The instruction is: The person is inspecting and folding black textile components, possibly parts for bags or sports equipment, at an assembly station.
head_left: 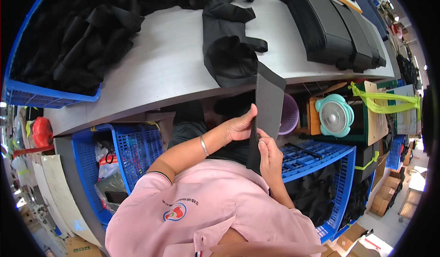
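Note:
Upright in front of my body is a flat, dark grey fabric panel (269,102) with a black top band and stitching along one edge. My left hand (242,125) grips its left edge, thumb up, with the fingers partly hidden behind it. Lower down, my right hand (269,155) pinches the near edge between thumb and fingers. Just beyond the panel's top, a crumpled black fabric bag (224,50) with a loop handle lies on the table. Stacked to the far right are several flat black bundles (327,23) like the panel.
A grey table (160,50) spans the front. At left, a blue crate (55,96) overflows with black fabric. Blue baskets (137,142) stand below on both sides of me. Under the table's right part are a purple bin (288,115) and a turquoise fan (334,115).

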Available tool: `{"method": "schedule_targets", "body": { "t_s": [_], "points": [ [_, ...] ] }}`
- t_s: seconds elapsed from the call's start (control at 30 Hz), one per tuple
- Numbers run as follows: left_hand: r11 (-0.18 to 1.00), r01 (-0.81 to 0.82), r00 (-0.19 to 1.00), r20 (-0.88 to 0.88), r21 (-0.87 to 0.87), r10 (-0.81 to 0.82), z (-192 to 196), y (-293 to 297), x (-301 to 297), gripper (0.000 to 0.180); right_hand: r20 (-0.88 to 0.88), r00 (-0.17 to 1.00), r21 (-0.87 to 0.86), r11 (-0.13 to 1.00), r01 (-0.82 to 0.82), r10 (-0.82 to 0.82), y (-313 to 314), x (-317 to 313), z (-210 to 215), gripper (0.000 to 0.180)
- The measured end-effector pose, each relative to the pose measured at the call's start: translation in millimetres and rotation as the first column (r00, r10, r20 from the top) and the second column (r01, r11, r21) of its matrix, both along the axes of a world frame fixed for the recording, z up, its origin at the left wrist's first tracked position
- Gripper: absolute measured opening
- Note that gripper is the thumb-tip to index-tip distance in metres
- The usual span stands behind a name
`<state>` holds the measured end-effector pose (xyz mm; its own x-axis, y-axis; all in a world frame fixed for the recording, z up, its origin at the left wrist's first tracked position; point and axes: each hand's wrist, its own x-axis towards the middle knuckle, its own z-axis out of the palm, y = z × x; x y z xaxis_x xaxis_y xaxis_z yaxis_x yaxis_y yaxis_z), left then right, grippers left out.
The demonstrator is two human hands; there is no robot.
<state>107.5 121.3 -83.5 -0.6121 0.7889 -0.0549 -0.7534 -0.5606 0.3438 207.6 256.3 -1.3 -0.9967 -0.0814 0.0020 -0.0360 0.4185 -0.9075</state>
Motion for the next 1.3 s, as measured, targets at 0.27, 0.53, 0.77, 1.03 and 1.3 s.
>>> {"method": "schedule_targets", "body": {
  "t_s": [0.27, 0.53, 0.77, 1.03, 1.3],
  "points": [
    [0.982, -0.188, 0.979, -0.079, -0.003, 0.187, 49.1, -13.6, -4.8, 0.071, 0.130, 0.988, -0.162, 0.981, 0.103, -0.082, 30.8, 9.4, 0.6, 0.019],
    [0.865, -0.400, 0.903, -0.291, -0.303, 0.316, 76.1, -32.6, 7.6, 0.041, -0.062, 0.993, -0.046, 0.994, 0.101, -0.104, -2.2, -16.9, -4.2, 0.062],
    [-0.393, -0.913, 0.147, -0.987, -0.111, -0.061, 73.3, -83.6, -1.6, 0.033, 0.106, 0.989, -0.472, 0.880, -0.045, 0.107, -8.7, -52.1, -1.1, 0.043],
    [-0.400, -0.911, 0.168, -0.977, -0.103, -0.132, 72.7, -106.1, -70.8, 0.045, 0.097, 0.995, -0.223, 0.975, -0.012, 0.034, -27.8, -76.6, 4.3, 0.040],
    [0.172, -0.985, -0.069, -0.968, 0.028, -0.242, 101.2, -62.1, -43.5, 0.036, -0.366, 0.928, 0.379, 0.921, 0.084, 0.066, -47.7, -119.8, -2.2, 0.024]
  ]
}}
